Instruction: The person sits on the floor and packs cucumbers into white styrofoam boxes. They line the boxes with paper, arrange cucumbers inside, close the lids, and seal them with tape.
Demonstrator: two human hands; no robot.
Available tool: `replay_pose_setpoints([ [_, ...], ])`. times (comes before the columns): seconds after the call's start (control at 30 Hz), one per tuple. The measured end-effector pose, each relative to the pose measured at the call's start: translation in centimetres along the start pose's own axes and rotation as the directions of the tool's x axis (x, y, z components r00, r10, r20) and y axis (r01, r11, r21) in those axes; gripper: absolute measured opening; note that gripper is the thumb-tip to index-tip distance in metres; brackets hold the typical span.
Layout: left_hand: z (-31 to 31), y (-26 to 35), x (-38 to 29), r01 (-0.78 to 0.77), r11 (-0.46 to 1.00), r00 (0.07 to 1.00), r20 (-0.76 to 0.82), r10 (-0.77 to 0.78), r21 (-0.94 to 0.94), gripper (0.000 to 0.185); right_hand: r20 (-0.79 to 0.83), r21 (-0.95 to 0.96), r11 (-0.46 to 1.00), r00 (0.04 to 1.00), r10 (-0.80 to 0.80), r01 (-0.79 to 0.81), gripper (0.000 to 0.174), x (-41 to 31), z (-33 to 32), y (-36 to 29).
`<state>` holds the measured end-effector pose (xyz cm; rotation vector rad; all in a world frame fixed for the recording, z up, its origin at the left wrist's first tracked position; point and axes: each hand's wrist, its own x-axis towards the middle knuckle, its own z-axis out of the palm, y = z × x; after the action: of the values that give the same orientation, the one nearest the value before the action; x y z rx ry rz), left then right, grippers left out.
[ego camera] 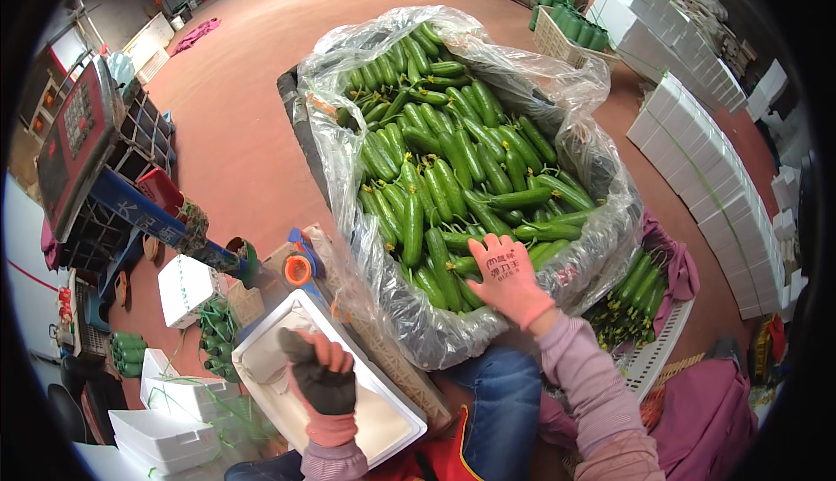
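My right hand [509,278], in a pink work glove with printing on its back, reaches over the near edge of a large bin lined with clear plastic [424,331]. Its fingers are spread on green cucumbers [450,180], several of which bear yellow blossom ends. No cucumber is plainly gripped; what lies under the palm is hidden. Above a white foam box [392,409] lined with pale paper, my left hand [320,370] shows its dark glove palm. Nothing is visible in it; its fingers are loosely curled, with the thumb apart.
A platform scale's display [78,122] rises at left beside an orange tape roll [298,270] in a dispenser. White foam boxes [170,435] sit lower left. At right are a white crate [659,350] with more cucumbers and stacked white foam pieces [705,187].
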<state>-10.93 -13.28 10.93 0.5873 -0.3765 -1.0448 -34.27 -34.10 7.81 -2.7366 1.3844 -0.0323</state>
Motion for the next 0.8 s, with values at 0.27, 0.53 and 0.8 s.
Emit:
replay_pose_setpoints([
  [0.27, 3.3, -6.3, 2.4, 0.147, 0.938, 0.987, 0.013, -0.159, 0.313, 0.085, 0.119, 0.758, 0.651, 0.99, -0.075, -0.042, 0.054, 3.3, -0.1, 4.7],
  [0.53, 5.3, -6.0, 4.0, 0.236, 0.966, 0.969, -0.047, -0.241, -0.105, 0.05, -0.109, 0.251, 0.961, 0.99, -0.088, 0.113, 0.039, 9.5, 0.1, 5.2],
  [0.8, 1.2, -4.6, 1.1, 0.315, 0.933, 0.911, -0.221, -0.35, -0.176, 0.051, 0.235, -0.171, 0.983, 0.972, -0.028, 0.07, 0.027, 9.0, 5.1, 6.0],
])
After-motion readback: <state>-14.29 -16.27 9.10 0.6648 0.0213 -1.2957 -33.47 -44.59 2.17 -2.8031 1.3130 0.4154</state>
